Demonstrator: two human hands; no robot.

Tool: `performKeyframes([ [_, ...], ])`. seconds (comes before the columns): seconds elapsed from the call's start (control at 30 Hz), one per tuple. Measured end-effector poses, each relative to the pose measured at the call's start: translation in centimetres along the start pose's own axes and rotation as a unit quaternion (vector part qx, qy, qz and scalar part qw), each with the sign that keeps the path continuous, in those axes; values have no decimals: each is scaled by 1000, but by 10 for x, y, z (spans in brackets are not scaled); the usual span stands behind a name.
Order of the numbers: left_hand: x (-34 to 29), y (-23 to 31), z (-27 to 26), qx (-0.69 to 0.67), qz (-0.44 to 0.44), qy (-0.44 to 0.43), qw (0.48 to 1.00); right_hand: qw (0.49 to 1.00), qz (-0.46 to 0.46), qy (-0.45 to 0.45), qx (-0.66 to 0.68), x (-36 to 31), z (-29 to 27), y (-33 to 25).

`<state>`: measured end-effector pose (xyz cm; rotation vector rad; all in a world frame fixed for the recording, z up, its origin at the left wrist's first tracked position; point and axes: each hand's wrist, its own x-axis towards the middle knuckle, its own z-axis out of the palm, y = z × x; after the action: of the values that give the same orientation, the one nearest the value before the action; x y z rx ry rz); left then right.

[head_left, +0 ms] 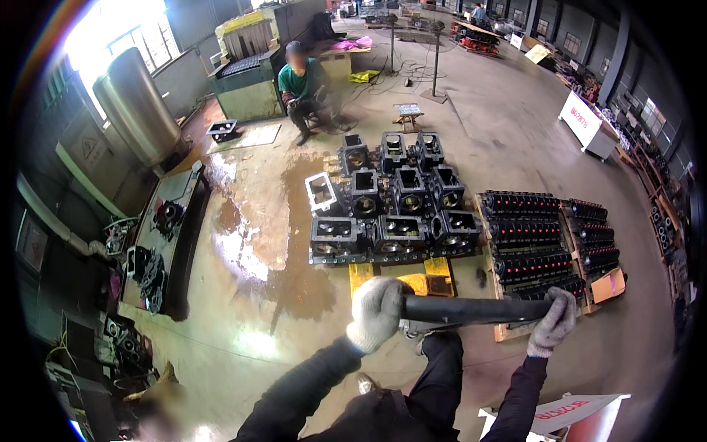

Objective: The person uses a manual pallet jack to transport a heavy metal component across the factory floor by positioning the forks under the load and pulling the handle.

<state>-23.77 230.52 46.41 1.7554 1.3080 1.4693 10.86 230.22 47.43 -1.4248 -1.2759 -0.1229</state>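
Both my hands wear light knitted gloves and grip a long, thick black bar (475,310) in front of my body. My left hand (377,313) is closed round its left end, and my right hand (555,322) round its right end. Just beyond the bar lies a yellow pallet truck (427,285), its forks reaching toward a load of dark metal castings (401,234). Whether the bar joins the truck is hidden. The castings are box-shaped with square openings and stand close together in rows.
Right of the castings, pallets (503,331) carry rows of black parts with red spots. A low workbench (184,250) with metal parts stands at left, near a steel tank (140,110). A seated person (300,85) is beyond. Wet patches (294,283) mark the floor.
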Motion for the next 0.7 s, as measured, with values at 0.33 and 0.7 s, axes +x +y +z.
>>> performKeyframes([
  [0.33, -63, 29, -28, -39, -59, -105, 992, 993, 63, 74, 65, -56, -42, -9],
  [0.7, -161, 42, -62, -91, -139, -219, 962, 924, -154, -307, -168, -117, -151, -76],
])
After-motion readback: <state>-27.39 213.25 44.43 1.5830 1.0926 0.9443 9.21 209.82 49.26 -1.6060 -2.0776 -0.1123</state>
